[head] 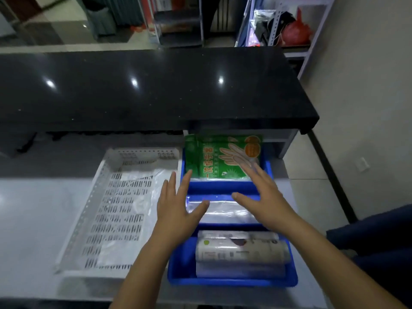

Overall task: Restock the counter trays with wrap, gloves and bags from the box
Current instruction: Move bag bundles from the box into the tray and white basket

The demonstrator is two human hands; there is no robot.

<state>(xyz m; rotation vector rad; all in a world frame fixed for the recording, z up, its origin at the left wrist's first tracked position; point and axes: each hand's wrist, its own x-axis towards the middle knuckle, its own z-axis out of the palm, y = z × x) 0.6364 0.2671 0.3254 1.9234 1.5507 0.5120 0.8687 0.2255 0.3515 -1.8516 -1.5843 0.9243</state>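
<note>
Three blue trays stand in a row on the white counter. The far tray holds green packs of gloves. Clear plastic bags lie in the middle one. The near tray holds rolls of wrap. My left hand hovers with fingers spread over the left side of the middle tray and holds nothing. My right hand is spread flat above the bags and the near edge of the glove packs, also empty.
A white perforated basket lies left of the blue trays, with a thin clear plastic sheet in it. A raised black countertop overhangs the back. Metal shelving stands far right. A dark blue seat sits at my right.
</note>
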